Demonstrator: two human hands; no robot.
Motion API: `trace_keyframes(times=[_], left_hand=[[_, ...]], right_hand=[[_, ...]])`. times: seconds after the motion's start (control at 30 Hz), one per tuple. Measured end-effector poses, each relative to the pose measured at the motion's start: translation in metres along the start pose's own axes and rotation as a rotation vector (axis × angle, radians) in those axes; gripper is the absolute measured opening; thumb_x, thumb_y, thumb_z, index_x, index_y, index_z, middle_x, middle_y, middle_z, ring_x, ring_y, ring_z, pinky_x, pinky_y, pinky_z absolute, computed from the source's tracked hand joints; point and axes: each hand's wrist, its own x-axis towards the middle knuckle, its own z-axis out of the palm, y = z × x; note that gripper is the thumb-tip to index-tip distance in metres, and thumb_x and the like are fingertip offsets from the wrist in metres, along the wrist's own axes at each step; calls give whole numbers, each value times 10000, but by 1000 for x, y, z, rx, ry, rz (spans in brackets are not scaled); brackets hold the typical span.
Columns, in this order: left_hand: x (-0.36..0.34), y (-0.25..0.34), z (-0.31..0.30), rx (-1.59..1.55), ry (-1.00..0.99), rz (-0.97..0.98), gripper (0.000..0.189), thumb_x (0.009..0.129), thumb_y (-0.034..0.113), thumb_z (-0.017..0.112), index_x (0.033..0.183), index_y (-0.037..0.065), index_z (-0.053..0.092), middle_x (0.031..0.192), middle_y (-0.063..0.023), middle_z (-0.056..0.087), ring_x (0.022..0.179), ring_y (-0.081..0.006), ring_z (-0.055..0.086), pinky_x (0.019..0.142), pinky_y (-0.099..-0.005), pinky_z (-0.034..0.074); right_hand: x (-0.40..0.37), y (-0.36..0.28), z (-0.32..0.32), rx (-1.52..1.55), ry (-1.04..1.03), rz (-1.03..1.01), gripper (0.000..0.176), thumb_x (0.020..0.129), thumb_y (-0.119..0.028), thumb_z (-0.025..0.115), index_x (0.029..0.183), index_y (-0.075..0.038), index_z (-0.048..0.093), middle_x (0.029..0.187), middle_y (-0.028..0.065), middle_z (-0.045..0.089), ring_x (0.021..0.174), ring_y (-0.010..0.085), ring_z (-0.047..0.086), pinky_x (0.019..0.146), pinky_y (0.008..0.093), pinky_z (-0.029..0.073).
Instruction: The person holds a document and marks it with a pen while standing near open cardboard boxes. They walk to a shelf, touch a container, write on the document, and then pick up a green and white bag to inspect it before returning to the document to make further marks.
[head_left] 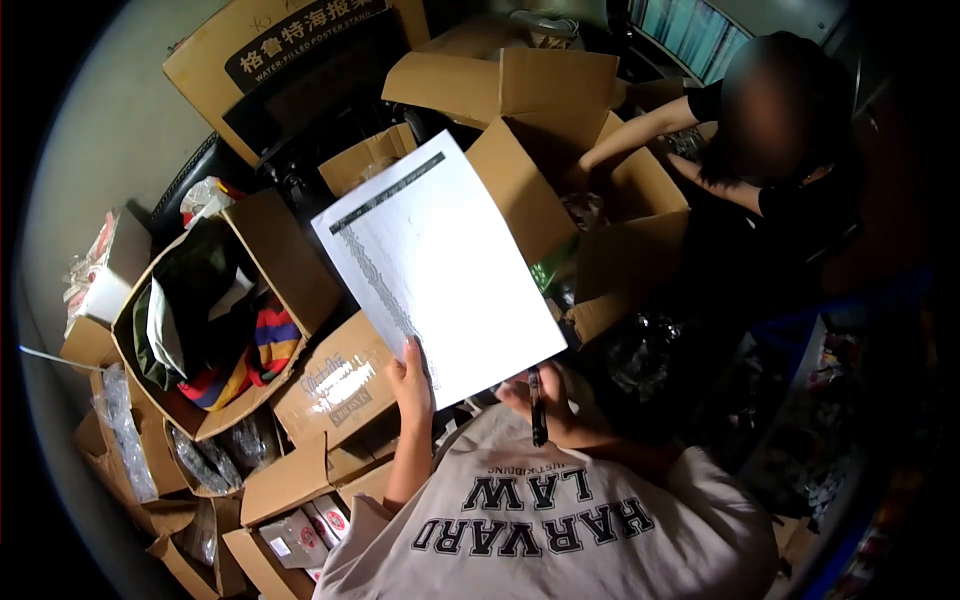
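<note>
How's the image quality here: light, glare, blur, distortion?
Head view: the sheet is brightly lit, its fine print unreadable; head view: white glare hides some markings on the carton beside it; head view: deep shadow swallows the right side; head view: the co-worker's head is blurred; head view: curved, black corners suggest wide-lens distortion.

Left hand (412,385): pinching, thumb uppermost; left forearm (409,460) bare, near upright. Right hand (563,420): lower, before chest, fingers curled; right forearm (645,453) angled inward.
</note>
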Motion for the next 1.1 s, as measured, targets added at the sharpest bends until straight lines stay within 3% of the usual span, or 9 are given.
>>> trace_keyframes(times=[0.13, 0.23, 0.5, 0.6, 0.63, 0.73, 0.93, 0.97, 1.1], left_hand=[[16, -8, -13, -41, -39, 35, 266, 829, 227, 466, 778, -31, 504, 731, -15, 506, 659, -62, 431, 578, -198, 363], [22, -1, -19, 54, -138, 46, 222, 834, 222, 462, 724, 31, 492, 657, 47, 431, 571, -24, 355, 489, -167, 295], [12, -22, -48, 209, -257, -49, 284, 859, 231, 396, 811, -33, 489, 743, -7, 485, 662, -70, 413, 594, -206, 358], [3, -32, -39, 51, -215, 15, 320, 853, 244, 414, 735, -41, 500, 658, 20, 456, 604, -55, 389, 512, -208, 336], [6, -40, -46, 77, -308, 3, 306, 862, 231, 389, 876, -61, 478, 785, -26, 498, 690, -89, 434, 614, -215, 374], [6, -53, -59, 304, -345, -203, 301, 862, 215, 384, 918, -67, 473, 857, -36, 500, 753, -95, 453, 674, -224, 380], [-13, -66, -73, -25, -187, -154, 322, 864, 226, 380, 961, -74, 449, 879, -71, 510, 768, -111, 472, 682, -231, 392], [-15, -55, -64, -32, -79, -89, 333, 860, 220, 397, 666, -35, 489, 617, 14, 472, 544, -53, 405, 460, -196, 338], [-15, -47, -72, -42, -177, -79, 299, 864, 209, 391, 732, -37, 499, 683, -7, 493, 596, -70, 432, 514, -201, 365]], right_hand=[[2, 1, 2, 84, -89, 236, 393, 694, -197, 637, 975, -13, 433, 855, 44, 492, 783, 131, 467, 685, 251, 383], [10, 12, 9, -32, 88, 85, 228, 755, -183, 567, 802, 34, 515, 682, 54, 542, 628, 137, 528, 574, 244, 421], [12, -24, 14, 1, 46, 304, 267, 802, -210, 494, 774, 55, 522, 597, 58, 544, 498, 124, 549, 435, 209, 443], [12, -34, 14, -24, -6, 358, 295, 802, -239, 493, 759, 51, 530, 590, 61, 546, 502, 122, 549, 445, 209, 440], [13, -32, 16, -101, -26, 409, 305, 800, -248, 495, 752, 51, 532, 582, 61, 546, 503, 121, 550, 446, 209, 439], [10, -23, 20, -117, -45, 475, 313, 795, -259, 501, 736, 46, 536, 564, 63, 546, 502, 119, 550, 450, 209, 437], [3, 20, 24, 5, -51, 359, 305, 793, -262, 501, 751, 38, 537, 560, 60, 546, 498, 111, 546, 449, 205, 435], [1, 25, 24, 14, -61, 334, 287, 787, -243, 511, 752, 41, 535, 561, 68, 549, 493, 105, 540, 439, 201, 431], [-2, 21, 18, -89, -78, 473, 323, 789, -267, 501, 784, 55, 521, 606, 88, 558, 483, 112, 532, 433, 203, 418]])
